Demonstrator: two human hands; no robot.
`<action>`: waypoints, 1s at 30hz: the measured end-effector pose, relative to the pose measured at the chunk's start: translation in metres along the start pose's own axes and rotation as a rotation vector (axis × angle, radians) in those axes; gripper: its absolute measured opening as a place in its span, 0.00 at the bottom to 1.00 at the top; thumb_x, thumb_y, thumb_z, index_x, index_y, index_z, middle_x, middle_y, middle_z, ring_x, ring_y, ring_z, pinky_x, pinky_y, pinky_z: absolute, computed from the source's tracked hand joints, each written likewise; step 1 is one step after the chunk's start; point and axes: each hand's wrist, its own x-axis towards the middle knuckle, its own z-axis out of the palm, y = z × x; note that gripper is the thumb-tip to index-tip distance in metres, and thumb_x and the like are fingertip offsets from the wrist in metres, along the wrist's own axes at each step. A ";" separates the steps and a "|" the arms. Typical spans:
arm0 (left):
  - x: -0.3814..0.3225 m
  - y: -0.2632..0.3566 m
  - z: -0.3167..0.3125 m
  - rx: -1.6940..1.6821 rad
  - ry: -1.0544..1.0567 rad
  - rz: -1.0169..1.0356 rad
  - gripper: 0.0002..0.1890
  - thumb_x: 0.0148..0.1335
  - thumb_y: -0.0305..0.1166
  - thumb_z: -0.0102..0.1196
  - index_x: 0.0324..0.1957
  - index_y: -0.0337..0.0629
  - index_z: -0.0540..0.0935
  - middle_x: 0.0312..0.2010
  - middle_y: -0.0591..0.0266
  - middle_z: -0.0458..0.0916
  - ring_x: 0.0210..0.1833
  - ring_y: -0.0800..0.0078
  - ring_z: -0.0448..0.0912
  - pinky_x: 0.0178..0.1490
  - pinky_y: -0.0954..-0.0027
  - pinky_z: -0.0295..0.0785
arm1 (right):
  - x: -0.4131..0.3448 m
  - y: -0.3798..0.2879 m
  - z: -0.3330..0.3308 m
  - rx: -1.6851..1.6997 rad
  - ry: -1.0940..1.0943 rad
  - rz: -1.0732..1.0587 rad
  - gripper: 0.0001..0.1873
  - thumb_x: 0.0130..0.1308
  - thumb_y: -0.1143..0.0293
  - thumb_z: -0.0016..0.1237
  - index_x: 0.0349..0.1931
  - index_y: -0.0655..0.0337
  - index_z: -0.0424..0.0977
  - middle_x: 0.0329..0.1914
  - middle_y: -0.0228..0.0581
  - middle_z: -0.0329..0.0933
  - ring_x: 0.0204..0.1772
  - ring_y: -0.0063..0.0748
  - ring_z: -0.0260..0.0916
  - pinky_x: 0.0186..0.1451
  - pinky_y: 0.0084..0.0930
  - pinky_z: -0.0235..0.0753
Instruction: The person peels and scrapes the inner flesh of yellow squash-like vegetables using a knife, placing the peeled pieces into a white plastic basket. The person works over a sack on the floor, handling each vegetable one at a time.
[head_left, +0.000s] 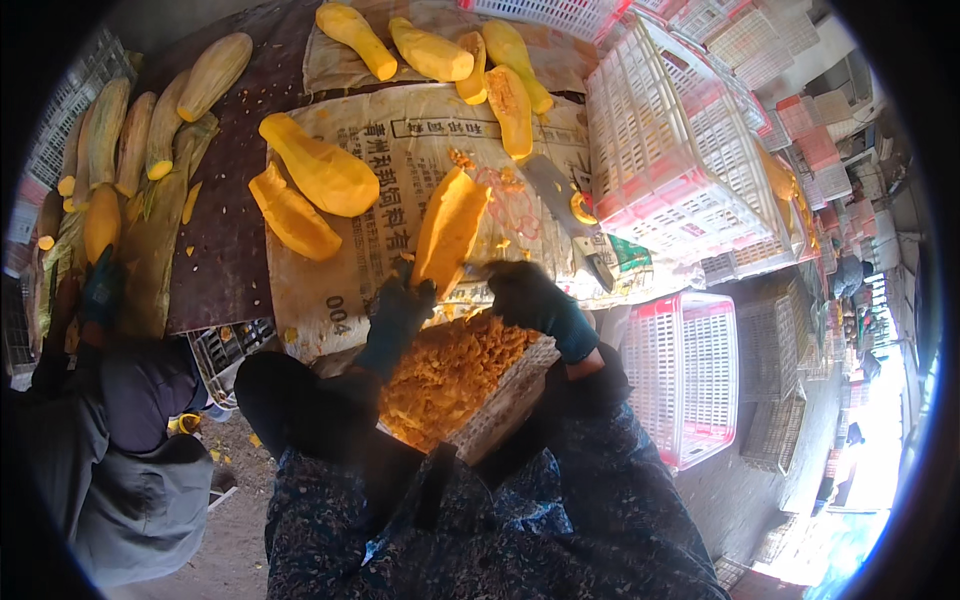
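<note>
My left hand (397, 319), in a dark teal work glove, grips the lower end of a halved, hollowed squash (451, 225) held over the sacking. My right hand (525, 300), in a matching glove, is curled close to the right of that end; something small and metallic shows at its fingertips, too blurred to name. Below both hands sits a crate (499, 409) filled with orange squash pulp (450, 375). A peeled squash (322, 169) and a hollowed half (292, 214) lie to the left. A wide-bladed knife (551, 184) rests on the sacking to the right.
More peeled squash (431, 49) lie at the table's far side, and unpeeled ones (109, 135) at the left. A co-worker's gloved hand (101, 289) is at the far left. White and pink plastic crates (652, 150) stand at the right. Another knife (594, 264) lies near the table's right edge.
</note>
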 end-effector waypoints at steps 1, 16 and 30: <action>-0.001 0.001 0.001 0.160 0.070 -0.052 0.20 0.61 0.41 0.55 0.52 0.41 0.76 0.39 0.46 0.80 0.33 0.56 0.80 0.36 0.58 0.77 | 0.004 0.010 -0.006 -0.026 0.129 0.093 0.09 0.66 0.72 0.45 0.43 0.65 0.74 0.21 0.37 0.73 0.22 0.30 0.73 0.25 0.27 0.73; 0.002 0.018 -0.007 0.691 0.182 0.080 0.26 0.61 0.50 0.53 0.54 0.42 0.76 0.34 0.50 0.82 0.36 0.54 0.82 0.42 0.55 0.77 | 0.071 0.041 0.002 -0.580 0.342 0.442 0.12 0.62 0.75 0.39 0.45 0.66 0.67 0.29 0.60 0.78 0.37 0.60 0.78 0.39 0.52 0.76; 0.002 0.008 -0.003 0.663 0.276 0.302 0.21 0.59 0.43 0.62 0.50 0.43 0.80 0.28 0.55 0.82 0.29 0.61 0.81 0.33 0.58 0.77 | 0.063 0.012 0.045 -0.556 0.232 0.508 0.14 0.65 0.69 0.38 0.46 0.69 0.69 0.33 0.55 0.80 0.39 0.55 0.79 0.41 0.49 0.77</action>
